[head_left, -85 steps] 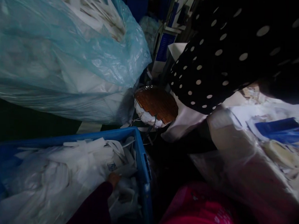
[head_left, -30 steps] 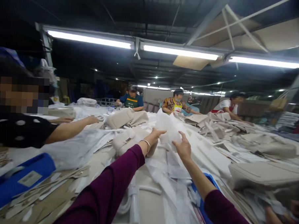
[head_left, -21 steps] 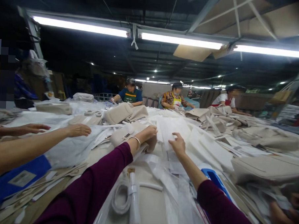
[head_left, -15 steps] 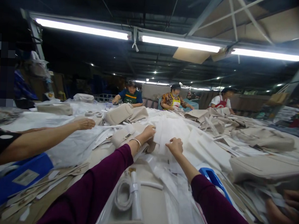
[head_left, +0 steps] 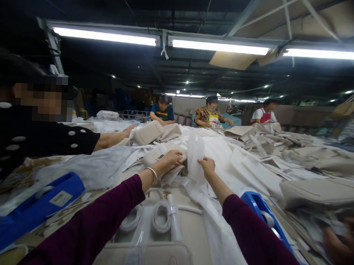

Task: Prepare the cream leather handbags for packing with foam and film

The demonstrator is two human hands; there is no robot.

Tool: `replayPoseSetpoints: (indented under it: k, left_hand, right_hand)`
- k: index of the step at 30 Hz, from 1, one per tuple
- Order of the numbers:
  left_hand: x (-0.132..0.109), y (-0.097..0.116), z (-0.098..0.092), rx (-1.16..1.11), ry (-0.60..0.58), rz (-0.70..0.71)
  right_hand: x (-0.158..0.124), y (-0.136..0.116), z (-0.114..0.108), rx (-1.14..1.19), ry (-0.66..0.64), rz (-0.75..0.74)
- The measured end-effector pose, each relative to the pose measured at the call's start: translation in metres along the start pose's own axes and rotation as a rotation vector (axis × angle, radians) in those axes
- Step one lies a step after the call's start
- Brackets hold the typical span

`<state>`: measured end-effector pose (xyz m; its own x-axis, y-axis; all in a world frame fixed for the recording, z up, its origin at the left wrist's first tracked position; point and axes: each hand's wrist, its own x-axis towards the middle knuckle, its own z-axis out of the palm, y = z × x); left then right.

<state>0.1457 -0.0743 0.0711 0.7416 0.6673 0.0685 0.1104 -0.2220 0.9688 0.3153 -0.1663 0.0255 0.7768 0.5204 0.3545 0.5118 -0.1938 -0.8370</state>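
My left hand (head_left: 172, 158), with a bangle at the wrist, has its fingers curled over the edge of a small beige bag (head_left: 151, 156) with a metal clasp. Just to the right, my right hand (head_left: 207, 166) pinches a thin translucent white sheet (head_left: 195, 151) that stands up between the two hands. Below them lie a coiled strap in clear wrap (head_left: 162, 217), a wrapped white tube (head_left: 174, 222) and a beige bag body (head_left: 148, 256) close to me.
Blue tape dispensers (head_left: 65, 190) sit on either side of my arms. Beige bags (head_left: 321, 193) and white wrapping (head_left: 246, 166) cover the table. A co-worker's arm (head_left: 110, 139) reaches in from the left; another person's hand (head_left: 340, 241) shows at right. Several people work across the table.
The co-worker at left has leaned in and reached farther over the table. My left hand has shifted down onto the bag, and the white sheet now stands narrower by my right hand.
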Motion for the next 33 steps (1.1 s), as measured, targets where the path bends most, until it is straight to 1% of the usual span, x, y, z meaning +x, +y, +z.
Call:
replayPoseSetpoints:
  k: [2,3,5,6,7,8,9,10,12,13,14,15,16,17,18,20,21,23,25,26,28,29,31,33]
  left_hand:
    - [-0.011,0.002,-0.004,-0.077,-0.080,-0.087]
    - [-0.017,0.004,-0.004,-0.133,-0.132,-0.143]
    - [-0.030,0.009,-0.003,-0.273,-0.220,-0.212]
    - [-0.037,0.012,-0.001,-0.342,-0.243,-0.213]
    - [-0.046,0.015,0.002,-0.403,-0.245,-0.185]
    - [-0.055,0.019,0.005,-0.450,-0.229,-0.140]
    - [-0.066,0.022,0.009,-0.482,-0.199,-0.092]
    - [-0.078,0.026,0.013,-0.504,-0.170,-0.050]
    - [-0.102,0.030,0.022,-0.522,-0.147,-0.001]
    - [-0.114,0.031,0.027,-0.524,-0.158,0.016]
    - [-0.125,0.030,0.032,-0.523,-0.172,0.034]
    - [-0.135,0.027,0.037,-0.512,-0.182,0.050]
    - [-0.143,0.022,0.042,-0.490,-0.186,0.063]
    - [-0.150,0.016,0.046,-0.455,-0.189,0.075]
    - [-0.154,0.010,0.050,-0.403,-0.196,0.086]
    - [-0.159,-0.003,0.055,-0.223,-0.231,0.135]
    - [-0.160,-0.010,0.057,-0.083,-0.269,0.178]
    - [-0.161,-0.020,0.059,0.264,-0.383,0.289]
    - [-0.162,-0.027,0.060,0.595,-0.553,0.397]
    - [-0.163,-0.029,0.060,0.724,-0.644,0.443]
    - [-0.167,-0.032,0.062,0.896,-0.786,0.522]
    - [-0.168,-0.032,0.062,0.953,-0.825,0.551]
    - [-0.170,-0.032,0.065,1.022,-0.853,0.577]
    - [-0.171,-0.031,0.067,1.049,-0.854,0.576]
  right_hand:
    - [-0.012,-0.012,-0.007,0.056,0.008,-0.032]
    - [-0.021,-0.018,-0.012,0.088,0.015,-0.080]
    - [-0.046,-0.030,-0.026,0.168,0.017,-0.251]
    - [-0.061,-0.035,-0.035,0.209,-0.003,-0.346]
    - [-0.077,-0.040,-0.044,0.255,-0.040,-0.416]
    - [-0.094,-0.044,-0.053,0.322,-0.075,-0.442]
    - [-0.109,-0.047,-0.062,0.409,-0.106,-0.422]
    - [-0.125,-0.049,-0.071,0.512,-0.128,-0.358]
    - [-0.152,-0.050,-0.087,0.708,-0.204,-0.139]
    - [-0.164,-0.049,-0.093,0.785,-0.277,-0.016]
    - [-0.176,-0.048,-0.098,0.843,-0.377,0.094]
    - [-0.186,-0.047,-0.102,0.883,-0.484,0.176]
    - [-0.196,-0.045,-0.105,0.913,-0.568,0.226]
    - [-0.205,-0.043,-0.107,0.933,-0.617,0.246]
    - [-0.213,-0.041,-0.108,0.943,-0.625,0.247]
    - [-0.226,-0.033,-0.110,0.929,-0.555,0.242]
    - [-0.231,-0.028,-0.112,0.912,-0.506,0.255]
    - [-0.240,-0.014,-0.118,0.871,-0.409,0.329]
    - [-0.248,0.002,-0.128,0.840,-0.343,0.445]
    - [-0.252,0.009,-0.134,0.833,-0.328,0.507]
    - [-0.261,0.020,-0.145,0.855,-0.339,0.611]
    - [-0.265,0.024,-0.150,0.891,-0.366,0.648]
    - [-0.271,0.028,-0.156,0.997,-0.428,0.686]
    - [-0.271,0.027,-0.158,1.109,-0.485,0.702]
